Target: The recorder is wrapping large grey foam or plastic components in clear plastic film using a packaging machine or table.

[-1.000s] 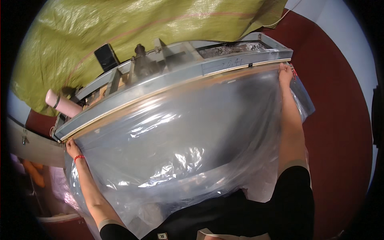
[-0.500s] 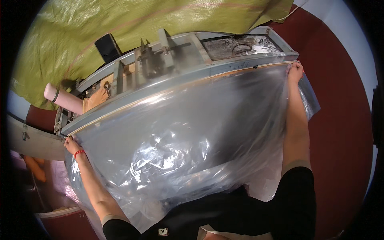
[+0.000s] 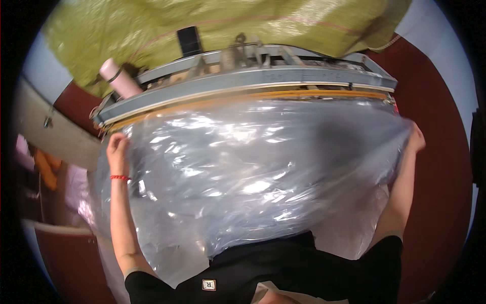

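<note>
Plastic sheet [image 3: 238, 167] along the metal frame's [image 3: 243, 79] near edge: right fingers [image 3: 416, 133] pinch the sheet, left fingers [image 3: 119, 139] bend (closure, hold unclear).

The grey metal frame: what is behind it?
A yellow-green tarp and a black slab show beyond the frame. Anything under the tarp is covered, so unseen.

The film [image 3: 243, 167] lies before the frame [image 3: 273, 77], the tarp [image 3: 278, 20] behind.
</note>
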`<state>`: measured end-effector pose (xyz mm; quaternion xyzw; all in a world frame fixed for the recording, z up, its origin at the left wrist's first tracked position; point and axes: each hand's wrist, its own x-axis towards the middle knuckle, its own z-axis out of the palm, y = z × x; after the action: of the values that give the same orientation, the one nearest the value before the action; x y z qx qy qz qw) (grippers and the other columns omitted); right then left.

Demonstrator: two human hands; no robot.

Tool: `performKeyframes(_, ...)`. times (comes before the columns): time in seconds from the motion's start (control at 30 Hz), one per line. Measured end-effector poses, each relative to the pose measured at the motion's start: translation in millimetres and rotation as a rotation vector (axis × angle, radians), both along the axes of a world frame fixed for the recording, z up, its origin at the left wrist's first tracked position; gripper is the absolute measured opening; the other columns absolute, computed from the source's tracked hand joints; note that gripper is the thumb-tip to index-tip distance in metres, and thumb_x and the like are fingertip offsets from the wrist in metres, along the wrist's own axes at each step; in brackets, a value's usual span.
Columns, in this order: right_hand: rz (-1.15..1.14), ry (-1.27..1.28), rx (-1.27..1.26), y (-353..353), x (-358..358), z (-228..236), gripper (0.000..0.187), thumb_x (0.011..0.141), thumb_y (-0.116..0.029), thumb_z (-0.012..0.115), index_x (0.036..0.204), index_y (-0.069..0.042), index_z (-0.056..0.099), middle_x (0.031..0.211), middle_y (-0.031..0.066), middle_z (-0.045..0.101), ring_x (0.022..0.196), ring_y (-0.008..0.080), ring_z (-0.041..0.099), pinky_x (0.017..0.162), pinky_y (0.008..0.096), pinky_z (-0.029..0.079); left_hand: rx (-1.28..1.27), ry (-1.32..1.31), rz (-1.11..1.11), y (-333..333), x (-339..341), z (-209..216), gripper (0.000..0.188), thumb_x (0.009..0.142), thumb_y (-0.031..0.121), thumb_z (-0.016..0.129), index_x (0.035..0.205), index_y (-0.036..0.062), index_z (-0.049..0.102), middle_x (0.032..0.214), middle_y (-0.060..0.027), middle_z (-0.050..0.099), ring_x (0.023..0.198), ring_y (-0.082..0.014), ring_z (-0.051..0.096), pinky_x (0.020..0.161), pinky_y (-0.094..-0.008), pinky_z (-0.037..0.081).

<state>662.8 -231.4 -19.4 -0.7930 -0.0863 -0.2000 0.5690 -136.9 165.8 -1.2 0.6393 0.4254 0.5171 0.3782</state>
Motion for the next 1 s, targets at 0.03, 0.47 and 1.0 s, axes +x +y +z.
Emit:
performKeyframes(0.03,0.039,-0.04,0.106,-41,36,-8,0.019,0.076,-0.018,0.058,0.087,-0.004,0.065,0.085,0.0077,0.064,0.079,0.0159,0.06,0.072,0.0281,0.046,-0.024,-0.012,-0.023,-17,24,14,0.002,0.078,0.005,0.052,0.078,0.0065,0.053,0.074,0.0014,0.051,0.07,-0.0077,0.048,0.063,-0.0198,0.038)
performKeyframes(0.47,1.548,-0.544,-0.23,222,-457,84,0.046,0.071,-0.018,0.066,0.111,-0.006,0.049,0.112,0.0101,0.049,0.102,0.0205,0.048,0.085,0.0298,0.039,0.083,-0.022,-0.281,-140,32,82,0.008,0.075,0.002,0.056,0.081,0.004,0.051,0.085,-0.0041,0.054,0.081,-0.0131,0.049,0.075,-0.0259,0.039)
performKeyframes(1.0,1.174,0.032,-0.064,173,-281,-4,0.012,0.072,-0.01,0.066,0.073,0.0,0.06,0.068,-0.0013,0.058,0.065,0.0049,0.05,0.06,0.019,0.041,0.384,0.691,-0.193,-144,64,-7,0.015,0.07,0.006,0.06,0.082,0.0023,0.052,0.079,-0.0093,0.055,0.075,-0.022,0.052,0.064,-0.0312,0.041)
